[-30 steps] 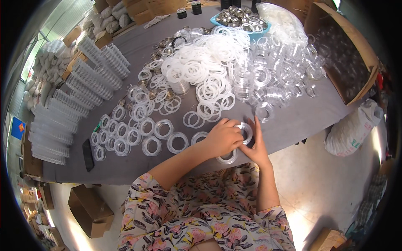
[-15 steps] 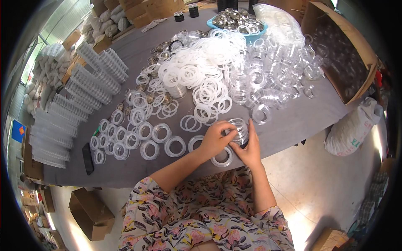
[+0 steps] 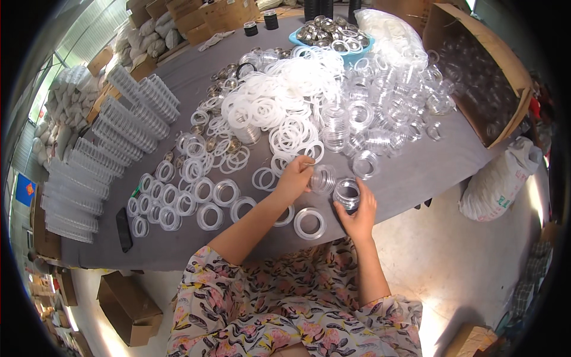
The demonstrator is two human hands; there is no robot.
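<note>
Left hand: thumb and fingers pinched on the left edge of a clear ridged stack, which juts out to the right of that hand
Right hand: thumb and fingers curled round a clear ring piece, which sits just left of the palm
Between the hands: both pieces, side by side, the ridged stack a little farther from the wearer's body; from here I can't tell whether their edges touch
Long axis: the stack looks tipped, seeming to run from the left hand toward the right, though I can't be sure; the ring piece turns its round opening upward
Nearer hand: the left for the stack, the right for the ring piece, and the hands themselves stand apart
Toward the body: a thick loose ring lying on the worktop, short of the hands and held by neither
Beyond the left hand: a heap of white rings, the closest just past the fingertips
Beyond the right hand: a lone clear ring, near the fingertips
</note>
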